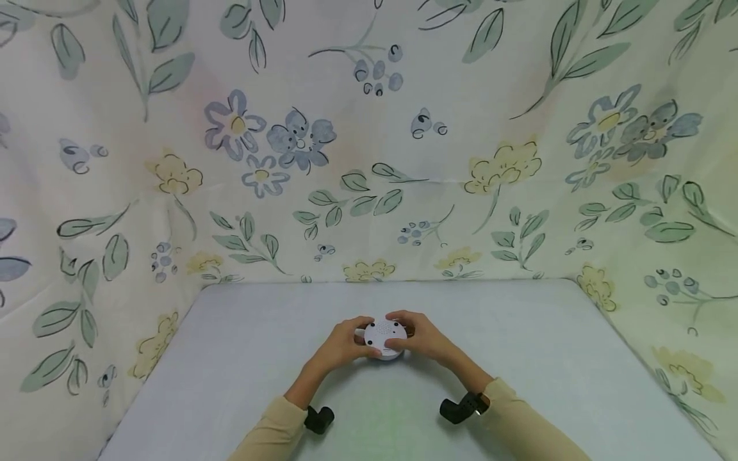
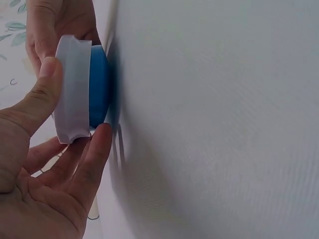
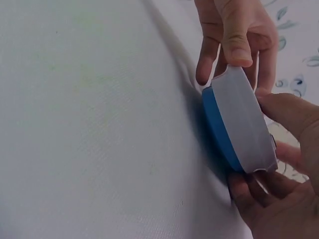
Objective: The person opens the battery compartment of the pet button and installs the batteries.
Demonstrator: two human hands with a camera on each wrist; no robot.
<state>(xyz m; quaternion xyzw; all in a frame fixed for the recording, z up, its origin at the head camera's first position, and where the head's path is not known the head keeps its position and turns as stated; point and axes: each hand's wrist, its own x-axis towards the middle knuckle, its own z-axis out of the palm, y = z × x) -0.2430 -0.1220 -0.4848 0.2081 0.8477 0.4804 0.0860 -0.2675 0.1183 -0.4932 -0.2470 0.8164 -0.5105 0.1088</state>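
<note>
A round white device (image 1: 385, 331) with a blue lower part is held between both hands, close above the table. Its white base faces up, showing small speaker holes and dark round feet; the blue part faces down. My left hand (image 1: 346, 344) grips one side, thumb on the white base and fingers under the rim. On the opposite side, my right hand (image 1: 425, 337) grips it with thumb and fingers around the edge. The left wrist view shows the blue part (image 2: 99, 85) beside the table surface; whether it touches I cannot tell. Its blue face is hidden.
A white table (image 1: 277, 307) lies beneath the hands. Floral cloth (image 1: 369, 218) hangs behind the table and along both sides. Each wrist carries a black camera, one on the left (image 1: 319, 420) and one on the right (image 1: 461, 408).
</note>
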